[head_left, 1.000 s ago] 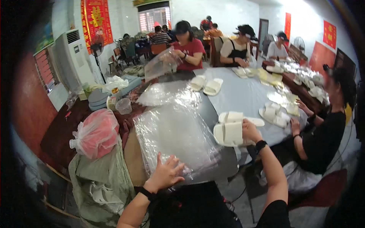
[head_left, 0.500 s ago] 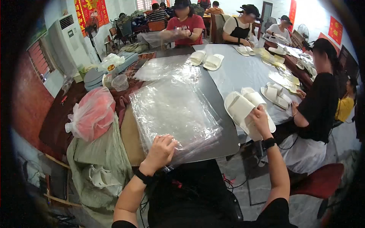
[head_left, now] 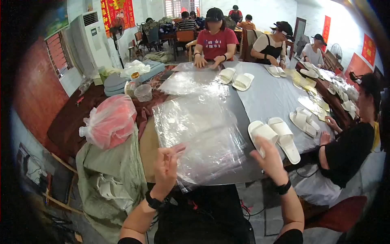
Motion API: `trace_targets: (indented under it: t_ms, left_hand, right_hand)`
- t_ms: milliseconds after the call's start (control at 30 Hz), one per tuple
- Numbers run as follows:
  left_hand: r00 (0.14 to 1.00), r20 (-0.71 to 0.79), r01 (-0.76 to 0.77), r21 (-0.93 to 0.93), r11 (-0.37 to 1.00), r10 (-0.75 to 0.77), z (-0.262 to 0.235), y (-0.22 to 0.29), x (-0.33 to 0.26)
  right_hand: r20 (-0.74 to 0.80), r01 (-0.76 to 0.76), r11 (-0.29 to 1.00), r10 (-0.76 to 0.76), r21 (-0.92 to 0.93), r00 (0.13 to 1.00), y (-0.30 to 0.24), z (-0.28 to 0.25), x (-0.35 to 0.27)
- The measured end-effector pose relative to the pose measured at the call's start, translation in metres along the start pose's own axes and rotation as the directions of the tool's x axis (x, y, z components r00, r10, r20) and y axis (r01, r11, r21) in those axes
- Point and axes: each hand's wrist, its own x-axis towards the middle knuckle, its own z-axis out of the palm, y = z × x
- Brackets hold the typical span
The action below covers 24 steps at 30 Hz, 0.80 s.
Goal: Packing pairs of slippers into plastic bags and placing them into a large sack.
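Observation:
A pair of white slippers (head_left: 274,135) lies side by side on the grey table (head_left: 264,97), just past my right hand (head_left: 268,156). That hand's fingers are spread, with its thumb side touching the heel of the left slipper. A thick stack of clear plastic bags (head_left: 199,134) covers the table in front of me. My left hand (head_left: 165,164) is at the stack's near edge, thumb and fingertips touching the top sheet, with no firm grip visible.
A pink-filled clear bag (head_left: 109,120) sits on a green sack (head_left: 109,175) to my left. A person in black (head_left: 345,150) sits close on my right; others work across the table among more slippers (head_left: 235,79). A red stool (head_left: 345,215) stands lower right.
My right hand carried the pair of slippers in from the right, laid them on the table and let go. My left hand stayed at the near edge of the bag stack.

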Motion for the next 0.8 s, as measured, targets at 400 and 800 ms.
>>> trace_targets:
  t_ms: [400,800]
  left_hand:
    - [0.971,0.049,0.21,-0.643,0.737,-0.233,0.042,0.006,-0.057]
    - [0.515,0.847,-0.018,-0.141,0.99,0.13,-0.001,0.051,-0.079]
  right_hand:
    - [0.053,0.323,0.788,-0.408,0.525,0.911,-0.118,0.082,0.012]
    - [0.289,0.759,0.524,-0.713,-0.386,0.639,-0.107,0.036,0.054]
